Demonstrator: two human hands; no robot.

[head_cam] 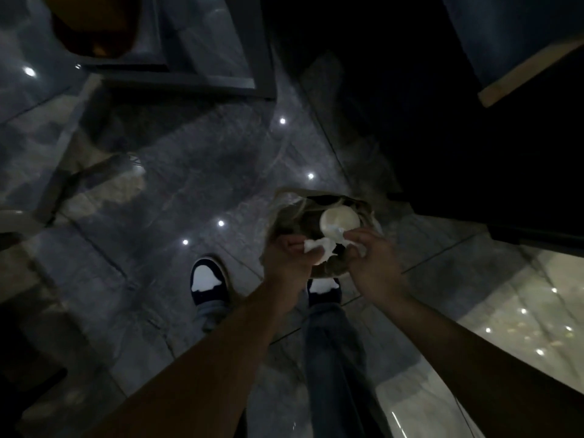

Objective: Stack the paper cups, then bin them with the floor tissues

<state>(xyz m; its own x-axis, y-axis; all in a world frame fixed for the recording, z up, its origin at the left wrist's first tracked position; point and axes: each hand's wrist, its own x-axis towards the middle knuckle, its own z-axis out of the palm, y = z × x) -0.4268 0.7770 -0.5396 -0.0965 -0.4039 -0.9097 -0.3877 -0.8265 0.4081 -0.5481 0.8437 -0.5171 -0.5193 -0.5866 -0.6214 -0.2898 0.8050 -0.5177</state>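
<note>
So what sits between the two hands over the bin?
In the head view, crumpled white tissue bridges the left hand and right hand, with a paper cup just beyond, inside the bin.

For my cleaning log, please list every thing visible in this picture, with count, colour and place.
bin: one, lined with a pale bag, on the floor ahead of the feet
paper cup: one visible, white, inside the bin
tissues: white, crumpled, held over the bin
floor: dark glossy tiles, with light reflections
furniture frame: dark, top left
board edge: pale, top right
shoes: two, dark and white
left hand: grip on tissue
right hand: grip on tissue
</note>
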